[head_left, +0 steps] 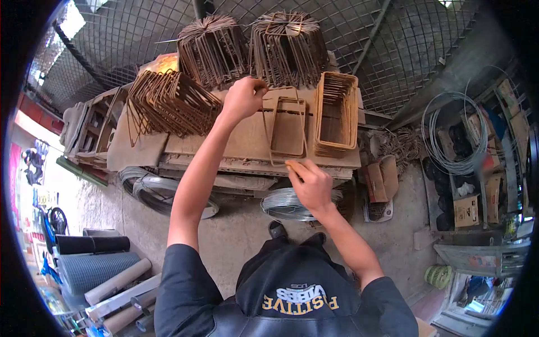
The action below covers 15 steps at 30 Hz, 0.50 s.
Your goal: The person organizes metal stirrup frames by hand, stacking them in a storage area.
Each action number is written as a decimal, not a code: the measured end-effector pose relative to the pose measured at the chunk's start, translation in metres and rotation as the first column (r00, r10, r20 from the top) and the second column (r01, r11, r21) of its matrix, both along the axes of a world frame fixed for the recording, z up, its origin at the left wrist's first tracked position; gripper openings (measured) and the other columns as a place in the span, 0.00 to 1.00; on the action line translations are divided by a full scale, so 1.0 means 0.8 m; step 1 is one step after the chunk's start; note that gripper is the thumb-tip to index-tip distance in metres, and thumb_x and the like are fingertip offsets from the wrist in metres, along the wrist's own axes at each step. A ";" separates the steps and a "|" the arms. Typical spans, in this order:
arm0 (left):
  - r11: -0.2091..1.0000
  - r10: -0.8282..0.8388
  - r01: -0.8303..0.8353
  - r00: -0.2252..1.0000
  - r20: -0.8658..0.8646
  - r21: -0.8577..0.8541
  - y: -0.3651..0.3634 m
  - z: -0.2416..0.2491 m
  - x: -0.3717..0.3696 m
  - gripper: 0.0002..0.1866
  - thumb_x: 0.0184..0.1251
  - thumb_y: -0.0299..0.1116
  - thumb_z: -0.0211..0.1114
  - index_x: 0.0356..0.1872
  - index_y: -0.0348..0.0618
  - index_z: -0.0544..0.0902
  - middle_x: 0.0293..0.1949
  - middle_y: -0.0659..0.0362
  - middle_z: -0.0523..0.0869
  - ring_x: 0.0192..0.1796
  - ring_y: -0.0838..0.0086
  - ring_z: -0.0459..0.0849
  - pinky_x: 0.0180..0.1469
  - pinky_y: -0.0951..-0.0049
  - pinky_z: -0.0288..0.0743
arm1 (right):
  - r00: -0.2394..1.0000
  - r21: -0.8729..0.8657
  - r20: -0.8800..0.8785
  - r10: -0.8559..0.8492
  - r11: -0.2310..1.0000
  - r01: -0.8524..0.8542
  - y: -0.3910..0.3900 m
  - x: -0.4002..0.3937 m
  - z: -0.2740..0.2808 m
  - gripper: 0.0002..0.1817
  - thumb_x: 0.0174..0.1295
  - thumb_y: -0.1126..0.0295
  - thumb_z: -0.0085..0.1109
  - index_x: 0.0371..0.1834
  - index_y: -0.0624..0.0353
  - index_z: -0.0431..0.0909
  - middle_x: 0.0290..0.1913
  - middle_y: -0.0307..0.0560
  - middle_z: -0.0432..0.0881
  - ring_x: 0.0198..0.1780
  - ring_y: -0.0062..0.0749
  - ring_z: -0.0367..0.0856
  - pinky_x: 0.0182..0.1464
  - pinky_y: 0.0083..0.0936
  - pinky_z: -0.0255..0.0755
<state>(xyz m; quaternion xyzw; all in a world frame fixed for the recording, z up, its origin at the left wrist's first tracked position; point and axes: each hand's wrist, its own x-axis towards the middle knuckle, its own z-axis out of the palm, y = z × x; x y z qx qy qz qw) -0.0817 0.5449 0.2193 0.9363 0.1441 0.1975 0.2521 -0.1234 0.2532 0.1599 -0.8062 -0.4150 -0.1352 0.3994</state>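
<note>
My left hand [245, 99] is closed at the upper left corner of a thin rectangular wire frame [265, 130]. At the lower edge of that frame, the fingers of my right hand [309, 182] are pinched on it. The frame is tilted over a low pile of rectangular metal frames [289, 153] on the bench. Just right of the pile stands a taller stack of rusty rectangular frames [336, 143]. A leaning row of bent frames [163, 104] lies to the left of my left hand.
Two bundles of rusty frames [212, 50] [287, 50] stand at the back of the wooden bench [191, 147]. Below are wire coils [292, 203]. More wire [456, 132] hangs at right, by cardboard boxes [466, 211]. Mesh rolls [98, 269] lie at lower left.
</note>
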 end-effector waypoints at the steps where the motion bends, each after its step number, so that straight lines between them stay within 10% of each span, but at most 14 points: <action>1: 1.000 0.001 -0.001 1.000 0.004 0.006 0.002 -0.007 0.017 0.12 0.70 0.34 0.70 0.49 0.41 0.92 0.48 0.46 0.92 0.52 0.51 0.91 0.55 0.56 0.82 | 1.000 -0.020 -0.021 -0.022 1.000 0.022 0.007 0.000 0.005 0.07 0.66 0.67 0.69 0.46 0.49 0.91 0.36 0.41 0.86 0.33 0.45 0.88 0.33 0.38 0.82; 15: 0.999 -0.016 0.019 0.993 -0.115 0.028 0.019 -0.090 0.100 0.13 0.65 0.39 0.73 0.46 0.48 0.95 0.42 0.44 0.93 0.47 0.48 0.92 0.55 0.52 0.86 | 0.980 -0.096 -0.174 -0.099 0.992 0.084 0.047 0.025 -0.007 0.08 0.71 0.67 0.62 0.47 0.54 0.89 0.38 0.48 0.85 0.36 0.53 0.88 0.36 0.46 0.83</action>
